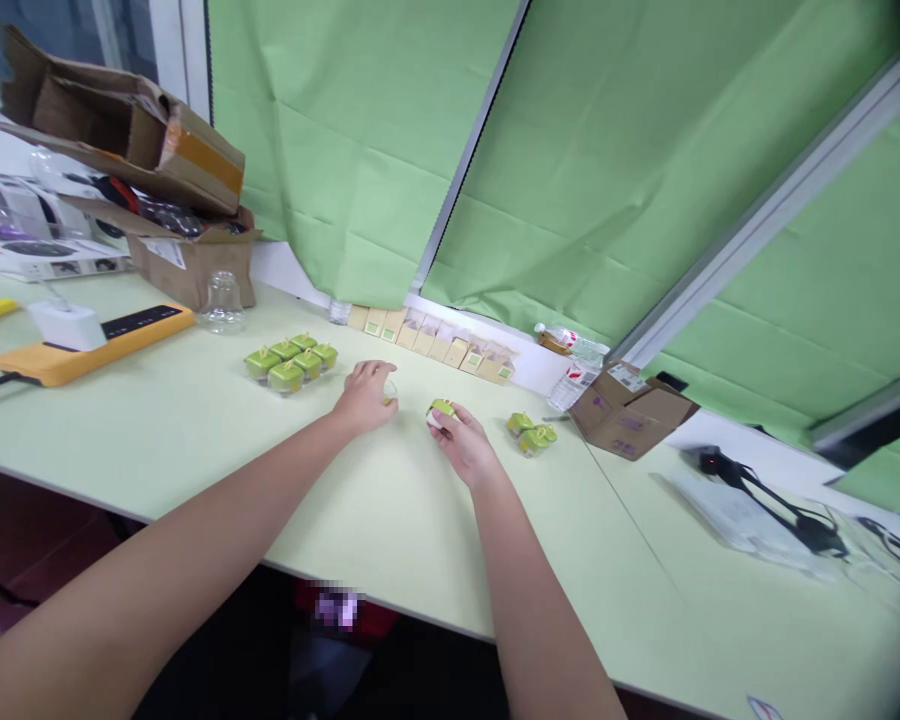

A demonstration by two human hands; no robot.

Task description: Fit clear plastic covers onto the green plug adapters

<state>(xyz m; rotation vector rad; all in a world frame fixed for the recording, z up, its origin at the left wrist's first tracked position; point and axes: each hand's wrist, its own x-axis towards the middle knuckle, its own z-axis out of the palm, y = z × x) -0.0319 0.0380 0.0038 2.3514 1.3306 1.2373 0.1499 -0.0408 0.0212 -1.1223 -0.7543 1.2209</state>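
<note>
My left hand (366,398) is curled around a small clear container (390,392), most of it hidden by the fingers. To its right, a short gap away, my right hand (465,442) grips a green lid (442,407) between thumb and fingers. Its underside looks whitish, and the fingers cover part of it. Left of my left hand stands a block of several small clear boxes with green lids (285,376), each topped by a yellowish loop. A smaller cluster of the same green-lidded boxes (534,438) sits right of my right hand.
Along the wall runs a row of small tan cartons (427,338). At left lie an orange power strip (112,340), a clear jar (223,302) and large cardboard boxes (187,255). Plastic bottles (570,380), an opened carton (630,410) and black cables (780,505) are at right.
</note>
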